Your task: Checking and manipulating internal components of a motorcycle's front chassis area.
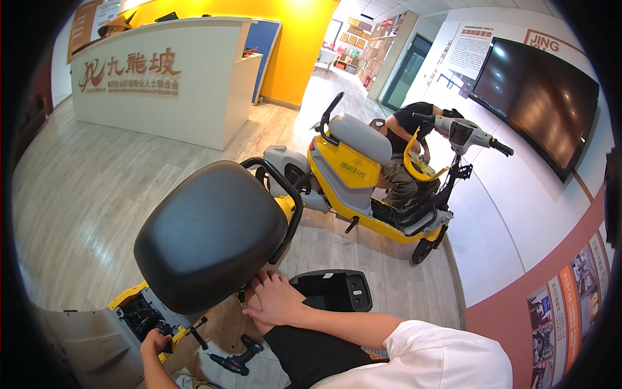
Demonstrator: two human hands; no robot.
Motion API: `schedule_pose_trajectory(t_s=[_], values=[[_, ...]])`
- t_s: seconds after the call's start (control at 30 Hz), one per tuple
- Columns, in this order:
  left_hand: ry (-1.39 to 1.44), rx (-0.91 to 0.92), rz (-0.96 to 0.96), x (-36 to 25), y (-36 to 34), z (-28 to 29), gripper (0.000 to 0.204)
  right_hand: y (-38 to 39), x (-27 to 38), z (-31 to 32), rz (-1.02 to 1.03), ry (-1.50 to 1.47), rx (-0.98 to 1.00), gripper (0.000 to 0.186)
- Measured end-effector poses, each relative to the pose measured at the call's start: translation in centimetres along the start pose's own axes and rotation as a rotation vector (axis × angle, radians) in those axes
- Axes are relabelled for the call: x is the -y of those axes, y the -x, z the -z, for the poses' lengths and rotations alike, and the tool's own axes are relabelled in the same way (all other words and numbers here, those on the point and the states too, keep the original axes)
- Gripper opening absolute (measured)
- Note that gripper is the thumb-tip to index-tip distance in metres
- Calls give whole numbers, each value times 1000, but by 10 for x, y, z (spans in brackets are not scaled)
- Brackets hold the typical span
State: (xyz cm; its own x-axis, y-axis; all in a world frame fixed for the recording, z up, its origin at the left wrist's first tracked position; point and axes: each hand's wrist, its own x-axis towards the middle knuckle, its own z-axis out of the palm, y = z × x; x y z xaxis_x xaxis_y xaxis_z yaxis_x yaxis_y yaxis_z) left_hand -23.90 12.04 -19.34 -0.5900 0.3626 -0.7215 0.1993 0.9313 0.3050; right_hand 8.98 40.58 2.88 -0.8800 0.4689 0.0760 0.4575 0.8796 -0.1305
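My left hand is at the opened yellow body of the near scooter, among dark parts and wiring. Its fingers are curled in beside a black rounded part; what they grip is partly hidden. Above it, the scooter's large black seat covers much of the body. My right hand lies flat on my bent knee, fingers stretched and holding nothing. Just beyond that hand, an open black storage bin sits on the floor. A black cordless drill lies on the floor between my hands.
A second yellow scooter with a grey seat stands ahead. Behind it a person bends over, hands near a yellow front panel. At the back left is a white reception counter; a large screen hangs on the right wall.
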Motion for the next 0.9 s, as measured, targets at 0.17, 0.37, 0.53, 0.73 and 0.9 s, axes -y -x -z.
schedule_pose_trajectory(t_s=[0.17, 0.37, 0.53, 0.73, 0.9], values=[[19, 9, 9, -30, 13, 13, 55, -5, -8, 9, -49, -46, 24, 72], [-197, -49, -145, 30, -29, -6, 39, -15, -15, -11, -1, -164, -33, 67], [-107, 74, -33, -30, -3, 1, 42, 26, -29, -19, 58, -242, -348, 60], [-191, -95, -190, -20, 53, -1, 49, 29, -21, -8, 116, -301, -406, 43], [-143, -54, 118, -114, 148, 22, 50, 28, -11, 18, 498, -206, -386, 22]])
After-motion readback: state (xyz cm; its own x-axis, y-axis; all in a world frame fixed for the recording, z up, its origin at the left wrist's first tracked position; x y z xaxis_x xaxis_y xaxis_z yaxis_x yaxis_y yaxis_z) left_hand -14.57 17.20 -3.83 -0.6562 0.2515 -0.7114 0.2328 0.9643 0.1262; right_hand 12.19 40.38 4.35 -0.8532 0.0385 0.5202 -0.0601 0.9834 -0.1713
